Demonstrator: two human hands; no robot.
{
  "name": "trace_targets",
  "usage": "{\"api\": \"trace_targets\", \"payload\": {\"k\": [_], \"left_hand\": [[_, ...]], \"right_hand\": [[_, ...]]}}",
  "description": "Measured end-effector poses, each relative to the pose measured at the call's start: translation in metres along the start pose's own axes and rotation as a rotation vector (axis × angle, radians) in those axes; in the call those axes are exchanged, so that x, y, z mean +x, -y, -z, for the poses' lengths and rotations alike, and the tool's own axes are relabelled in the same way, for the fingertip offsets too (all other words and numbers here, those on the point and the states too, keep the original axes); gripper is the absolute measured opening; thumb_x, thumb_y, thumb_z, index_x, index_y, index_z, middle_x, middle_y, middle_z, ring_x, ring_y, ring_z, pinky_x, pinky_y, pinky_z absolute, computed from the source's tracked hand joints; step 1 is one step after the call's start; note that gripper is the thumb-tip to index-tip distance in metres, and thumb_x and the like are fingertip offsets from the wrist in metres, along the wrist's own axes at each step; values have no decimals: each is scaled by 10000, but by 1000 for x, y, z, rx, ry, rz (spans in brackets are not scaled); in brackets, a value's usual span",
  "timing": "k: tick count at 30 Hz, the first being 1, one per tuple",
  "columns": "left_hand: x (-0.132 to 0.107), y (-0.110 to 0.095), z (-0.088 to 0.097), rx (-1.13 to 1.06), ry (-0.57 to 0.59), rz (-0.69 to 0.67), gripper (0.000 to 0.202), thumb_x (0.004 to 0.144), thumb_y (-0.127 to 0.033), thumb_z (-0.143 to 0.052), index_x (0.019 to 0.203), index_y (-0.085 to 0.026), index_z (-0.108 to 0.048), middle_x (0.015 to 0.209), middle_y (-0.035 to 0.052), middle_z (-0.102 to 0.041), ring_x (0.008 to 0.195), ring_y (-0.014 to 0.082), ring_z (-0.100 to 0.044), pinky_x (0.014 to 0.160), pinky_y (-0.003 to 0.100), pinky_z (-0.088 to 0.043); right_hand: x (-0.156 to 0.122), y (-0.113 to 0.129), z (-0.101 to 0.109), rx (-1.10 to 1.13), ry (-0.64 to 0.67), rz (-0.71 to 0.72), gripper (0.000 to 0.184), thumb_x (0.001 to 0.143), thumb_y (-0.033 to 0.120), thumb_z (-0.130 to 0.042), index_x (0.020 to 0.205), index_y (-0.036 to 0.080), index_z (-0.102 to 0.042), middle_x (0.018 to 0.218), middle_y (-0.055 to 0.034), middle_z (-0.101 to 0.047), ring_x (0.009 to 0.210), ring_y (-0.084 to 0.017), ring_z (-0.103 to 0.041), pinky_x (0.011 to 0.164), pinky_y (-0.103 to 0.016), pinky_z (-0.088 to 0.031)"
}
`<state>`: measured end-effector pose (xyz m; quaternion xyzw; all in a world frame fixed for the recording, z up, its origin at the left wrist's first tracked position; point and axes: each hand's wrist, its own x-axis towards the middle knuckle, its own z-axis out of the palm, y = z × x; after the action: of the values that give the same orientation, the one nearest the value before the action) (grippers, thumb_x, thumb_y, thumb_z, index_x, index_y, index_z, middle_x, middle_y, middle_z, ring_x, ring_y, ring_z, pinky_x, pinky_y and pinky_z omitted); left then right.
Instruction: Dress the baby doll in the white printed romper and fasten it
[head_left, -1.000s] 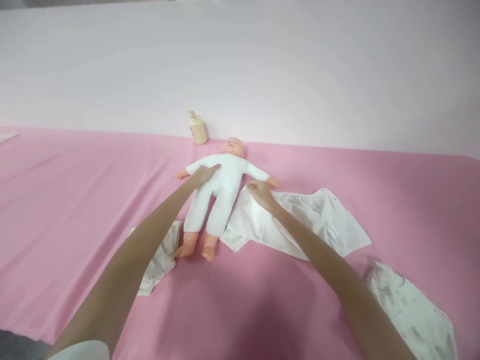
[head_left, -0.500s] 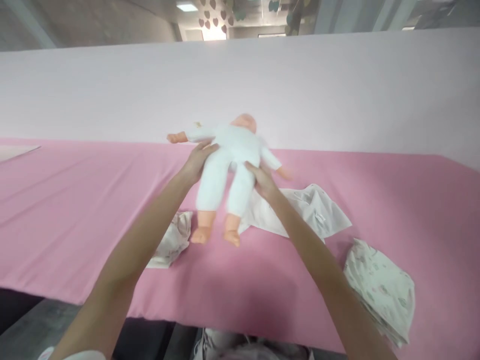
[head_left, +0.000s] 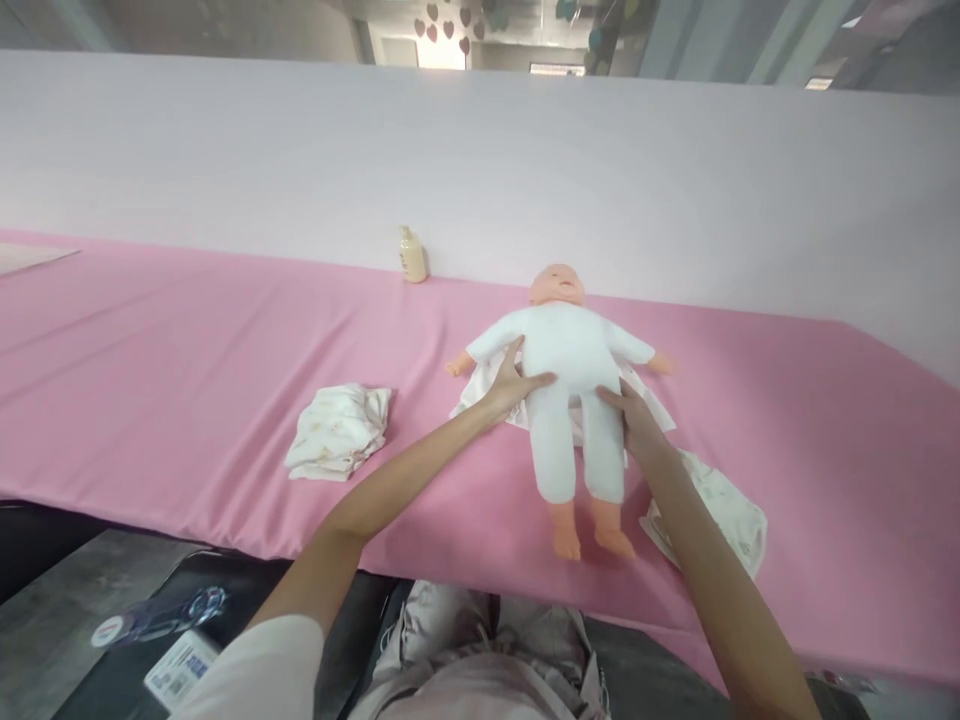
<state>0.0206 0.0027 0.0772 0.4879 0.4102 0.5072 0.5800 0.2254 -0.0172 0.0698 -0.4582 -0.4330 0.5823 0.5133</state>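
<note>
A baby doll with a white cloth body and bare plastic head, hands and feet lies face up, its head toward the wall. My left hand grips its hip on the left, thumb across the front and fingers along the side. On the other hip, my right hand holds on with the thumb in front; its other fingers are partly hidden. Beneath the doll's trunk a white cloth garment is spread out, mostly covered.
A folded patterned cloth lies to the left, another folded cloth under my right forearm. A pump bottle stands by the white wall. Below the pink-covered table, a clear bottle and a white box rest on a black seat.
Both hands have carried the doll to the right, from above the table onto the spread garment. The view has shifted, and the pump bottle now shows fully.
</note>
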Motion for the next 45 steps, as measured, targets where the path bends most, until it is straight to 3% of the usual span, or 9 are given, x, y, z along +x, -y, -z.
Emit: {"api": "trace_targets", "payload": {"k": [12, 17, 20, 23, 26, 31, 39, 43, 45], "left_hand": [[18, 57, 13, 83, 97, 107, 1096, 634, -383, -789, 1465, -253, -87, 1347, 150, -465, 1146, 256, -536, 934, 422, -483], [19, 60, 20, 311, 138, 13, 1034, 701, -473, -705, 1468, -145, -95, 1363, 186, -444, 1207, 291, -483, 926, 346, -468], [14, 42, 26, 774, 215, -14, 873, 828, -585, -470, 1462, -108, -106, 1061, 175, -636, 943, 282, -629, 756, 330, -502], [11, 17, 36, 1184, 341, 14, 689, 893, -571, -264, 1376, -82, -314, 786, 118, -662, 683, 244, -638, 609, 324, -471], [12, -2, 47, 1363, 419, 74, 481, 870, -513, -368, 1026, -131, -615, 774, 103, -661, 712, 249, -633, 635, 329, -464], [15, 1, 57, 1497, 417, 169, 322, 870, -324, -421, 774, -137, -666, 778, 118, -673, 762, 263, -644, 672, 347, -472], [69, 34, 57, 1511, 5, 127, 441, 943, -348, -233, 1150, -136, -560, 1165, 187, -592, 1103, 299, -553, 871, 414, -433], [99, 47, 52, 1447, -244, 127, 700, 852, -520, -438, 1374, -79, -285, 1462, 273, -236, 1335, 390, -263, 1009, 559, -276], [107, 52, 52, 1391, -254, 153, 801, 790, -489, -555, 1400, -87, -227, 1444, 283, -267, 1330, 399, -271, 1017, 586, -245]], "right_hand": [[-4, -40, 11, -222, -129, -58, 531, 667, 351, -677, 1165, 230, -539, 1161, -87, -627, 957, -259, -624, 792, -415, -536], [23, -49, -5, -944, -348, 417, 500, 743, 321, -539, 1207, 137, -507, 1238, -161, -543, 1154, -295, -492, 977, -481, -396], [56, -44, -32, -1276, -186, 675, 405, 828, 264, -413, 1182, 104, -526, 1256, -178, -532, 1216, -275, -441, 1034, -461, -326], [94, -34, -67, -1526, 65, 676, 414, 850, 275, -419, 1223, 113, -501, 1306, -162, -510, 1259, -274, -400, 1080, -491, -217], [126, -31, -98, -1627, 312, 621, 503, 764, 216, -524, 1256, 128, -471, 1287, -162, -526, 1213, -280, -439, 1061, -499, -216], [158, -48, -130, -1547, 388, 565, 304, 651, 120, -580, 951, 159, -609, 974, -108, -667, 913, -238, -597, 878, -376, -406], [169, -37, -95, -897, -3, 576, 395, 669, 353, -619, 992, 163, -495, 938, -59, -630, 841, -196, -586, 732, -311, -458], [158, -32, -95, -579, -118, 673, 400, 660, 359, -615, 985, 167, -482, 937, -55, -613, 855, -188, -584, 772, -311, -469], [155, -35, -99, -631, -179, 706, 438, 698, 386, -608, 1053, 167, -475, 992, -76, -613, 902, -199, -585, 815, -325, -465]]}}
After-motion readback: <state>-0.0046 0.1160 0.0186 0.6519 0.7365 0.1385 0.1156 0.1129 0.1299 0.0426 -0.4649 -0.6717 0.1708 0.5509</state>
